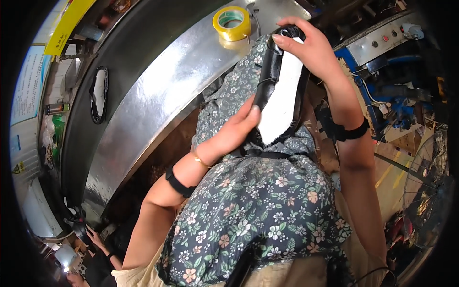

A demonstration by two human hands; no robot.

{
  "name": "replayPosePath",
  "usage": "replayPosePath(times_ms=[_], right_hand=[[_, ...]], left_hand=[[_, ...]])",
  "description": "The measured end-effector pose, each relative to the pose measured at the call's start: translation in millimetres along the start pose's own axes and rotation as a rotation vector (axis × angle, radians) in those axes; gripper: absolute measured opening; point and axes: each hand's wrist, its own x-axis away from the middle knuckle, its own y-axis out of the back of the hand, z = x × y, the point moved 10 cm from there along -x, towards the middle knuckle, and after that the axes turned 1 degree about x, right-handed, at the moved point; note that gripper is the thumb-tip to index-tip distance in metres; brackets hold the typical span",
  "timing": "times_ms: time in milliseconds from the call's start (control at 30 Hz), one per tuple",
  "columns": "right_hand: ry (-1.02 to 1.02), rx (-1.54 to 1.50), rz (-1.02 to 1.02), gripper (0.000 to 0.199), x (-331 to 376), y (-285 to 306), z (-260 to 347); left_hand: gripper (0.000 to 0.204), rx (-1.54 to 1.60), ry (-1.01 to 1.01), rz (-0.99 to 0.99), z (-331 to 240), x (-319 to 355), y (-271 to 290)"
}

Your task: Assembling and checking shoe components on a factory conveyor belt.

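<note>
A black, shiny shoe upper (269, 71) with a long white insole board (283, 98) facing up lies over my lap, its narrow end pointing away from me. My right hand (311, 48) is closed round the far end, thumb on the near edge and fingers over the tip. Lower down, my left hand (235, 130) grips the left side close to the wide end, thumb resting by the white board. The underside of the shoe upper is hidden. Beneath it spreads a dark floral apron (253, 201).
A curved metal ledge (143, 91) runs along my left, with a roll of yellow tape (232, 23) on it. Beyond, a dark belt (125, 52) carries another black-and-white shoe upper (99, 94). To the right are a control panel (382, 40) and a fan (425, 186). Another person's hand (95, 237) shows at lower left.
</note>
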Motion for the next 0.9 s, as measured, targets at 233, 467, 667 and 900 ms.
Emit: replayPosePath(times_ms=[233, 467, 667, 900], right_hand=[[-0.196, -0.398, 0.011, 0.039, 21.7, 11.1, -30.7], [-0.163, -0.491, -0.092, 0.041, 39.6, 25.2, -35.5], [-0.069, -0.405, -0.068, 0.037, 26.5, 45.5, -0.3], [0.021, 0.516, 0.156, 0.029, -77.8, -54.6, -57.3]], left_hand=[[0.075, -0.606, 0.095, -0.067, -5.0, 12.7, -8.3], [0.125, -0.135, -0.010, 0.112, 3.1, -1.2, -23.8], [0.098, -0.072, 0.012, 0.002, -77.7, 24.6, 16.8], [0.093, -0.211, 0.185, -0.145, -66.1, 114.6, 78.8]])
